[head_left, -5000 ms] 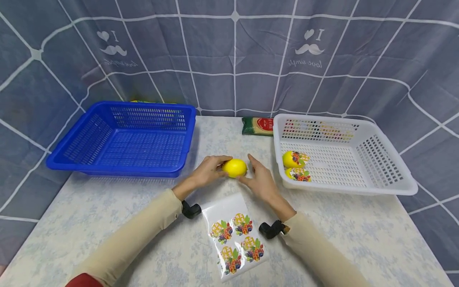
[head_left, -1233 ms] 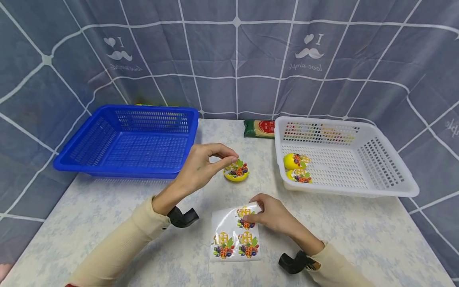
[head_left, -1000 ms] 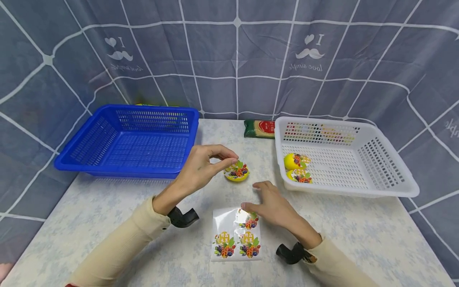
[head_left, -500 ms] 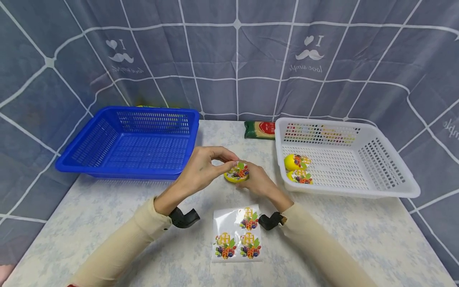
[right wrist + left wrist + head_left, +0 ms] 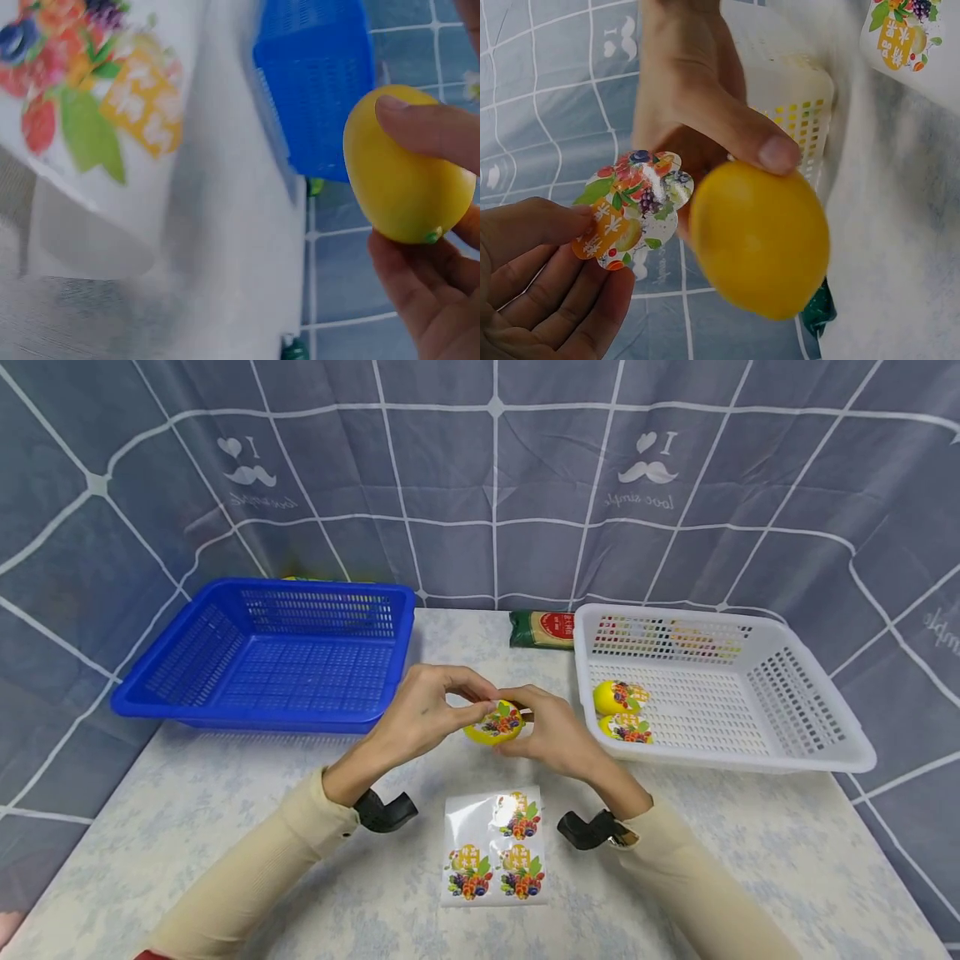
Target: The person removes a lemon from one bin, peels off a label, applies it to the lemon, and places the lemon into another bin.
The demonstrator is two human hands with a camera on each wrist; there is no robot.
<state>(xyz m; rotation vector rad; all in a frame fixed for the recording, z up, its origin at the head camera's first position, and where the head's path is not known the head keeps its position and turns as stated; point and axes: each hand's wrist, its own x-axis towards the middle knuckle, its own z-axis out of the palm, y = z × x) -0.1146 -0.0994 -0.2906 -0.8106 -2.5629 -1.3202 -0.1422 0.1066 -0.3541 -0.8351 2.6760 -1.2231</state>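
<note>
My left hand (image 5: 420, 717) pinches a fruit-printed sticker (image 5: 649, 199) by its edge between thumb and fingers. Opposite it, my right hand (image 5: 557, 733) grips a yellow lemon (image 5: 761, 240), thumb on one side and fingers on the other. In the head view the sticker overlaps the lemon; the left wrist view shows it beside the lemon, its printed face towards that camera. The right wrist view shows the lemon's plain yellow side (image 5: 401, 176) and its green tip. Below the hands lies a glossy sheet (image 5: 467, 822) bearing three more stickers.
On the left stands a blue basket (image 5: 262, 722). To the right is a white basket (image 5: 787, 758) with two stickered lemons (image 5: 624, 728) near its left wall. A green and red packet (image 5: 543, 630) lies at the back, against the white basket.
One sticker has left the sheet and is in my left hand. My right hand has gone from the sheet up to the lemon and now grips it. The left hand has barely moved lately.
</note>
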